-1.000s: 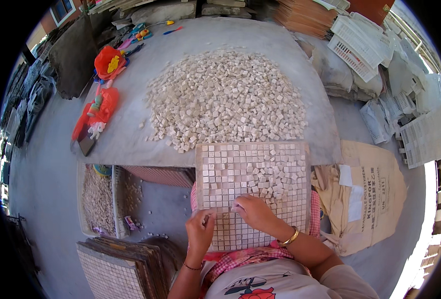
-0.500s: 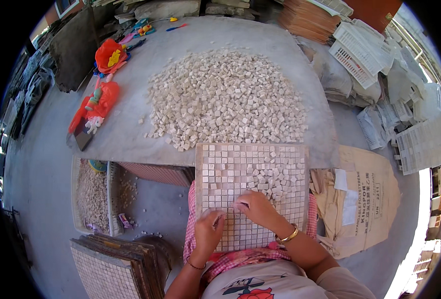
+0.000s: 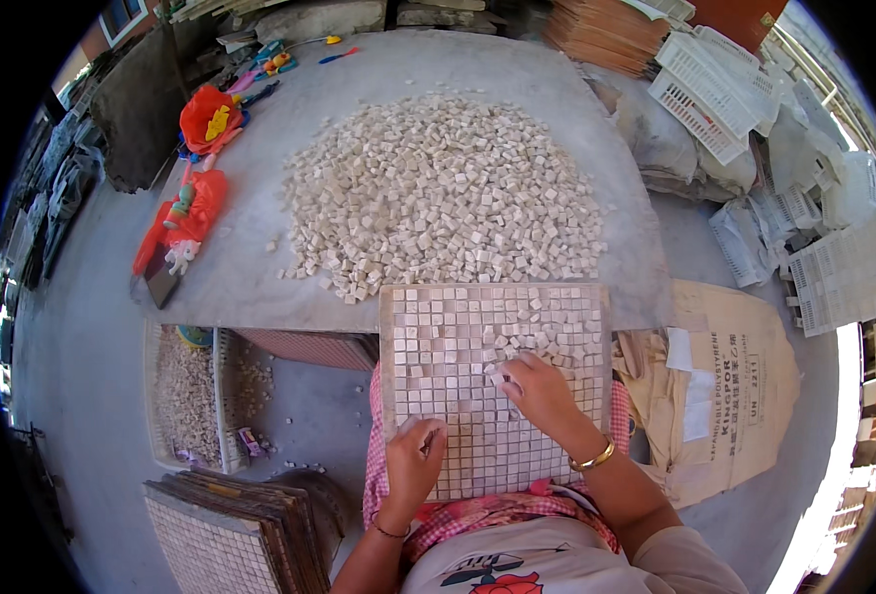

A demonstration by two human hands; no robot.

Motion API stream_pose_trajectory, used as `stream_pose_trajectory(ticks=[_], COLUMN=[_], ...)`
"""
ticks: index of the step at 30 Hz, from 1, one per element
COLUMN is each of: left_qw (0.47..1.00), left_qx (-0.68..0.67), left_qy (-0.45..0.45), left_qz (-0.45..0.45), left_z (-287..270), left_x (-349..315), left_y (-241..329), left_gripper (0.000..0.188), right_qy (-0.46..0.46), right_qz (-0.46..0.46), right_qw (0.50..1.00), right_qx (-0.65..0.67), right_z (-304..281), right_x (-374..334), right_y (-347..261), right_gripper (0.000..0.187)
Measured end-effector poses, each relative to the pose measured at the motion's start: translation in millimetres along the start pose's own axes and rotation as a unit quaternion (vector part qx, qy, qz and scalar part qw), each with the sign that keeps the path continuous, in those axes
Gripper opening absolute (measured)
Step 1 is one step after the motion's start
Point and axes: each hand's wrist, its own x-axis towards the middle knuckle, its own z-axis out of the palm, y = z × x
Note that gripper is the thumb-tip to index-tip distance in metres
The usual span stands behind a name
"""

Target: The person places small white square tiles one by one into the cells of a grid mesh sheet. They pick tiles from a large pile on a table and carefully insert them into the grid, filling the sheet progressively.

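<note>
The right hand (image 3: 542,389) is bent beside loose tiles (image 3: 547,337) on the tray (image 3: 387,337); the left hand (image 3: 415,460) curls over its lower left. From here, I can't tell if the 2 grip anything. Beyond, a tile heap (image 3: 448,198) sits on the worktop (image 3: 240,282).

Grid tray (image 3: 387,346): shallow, squarish, tan-rimmed, thin dividers, face up. Left hand (image 3: 415,460) is at its near-left edge; right hand (image 3: 545,394) is over the right-centre area. Far end overlaps the edge of the surface (image 3: 250,238).

Seated tiles (image 3: 477,473): small, square, off-white to grey-beige, flat in their cells. Rows between the hands and the near edge look mostly filled. Ahead of the left hand it's mixed, whiter tiles plus some open pinkish cells.

Loose tiles (image 3: 542,335): whitish, jumbled, some tilted, heaped on the grid just beyond right hand; nearest ones beside its fingertips. Can't tell if either hand grips one.
</note>
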Motion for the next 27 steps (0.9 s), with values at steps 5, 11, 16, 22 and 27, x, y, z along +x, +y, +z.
stream_pose_trajectory(ticks=[5,11,16,22,27], left_qw=[0.999,1.0,0.984,0.971,0.956], left_qx=[-0.019,0.024,0.147,0.19,0.253], left_qy=[0.002,-0.001,0.005,-0.022,-0.019], left_qz=[-0.029,0.01,0.1,0.143,0.151], left_z=[0,4,10,34,40], left_x=[-1,1,3,26,25], left_y=[-3,0,-3,1,3], left_gripper=[0.008,0.009,0.012,0.008,0.005], right_qy=[-0.036,-0.028,0.011,0.071,0.064], right_qz=[-0.033,0.0,0.066,-0.003,-0.029], right_qw=[0.998,0.998,0.99,0.996,0.997], right_qx=[0.04,0.055,0.121,0.059,-0.02], right_z=[18,36,11,10,20], right_x=[-5,-13,-20,-23,-8], right_y=[-19,-21,-8,3,-8], right_gripper=[0.02,0.024,0.019,0.011,0.013])
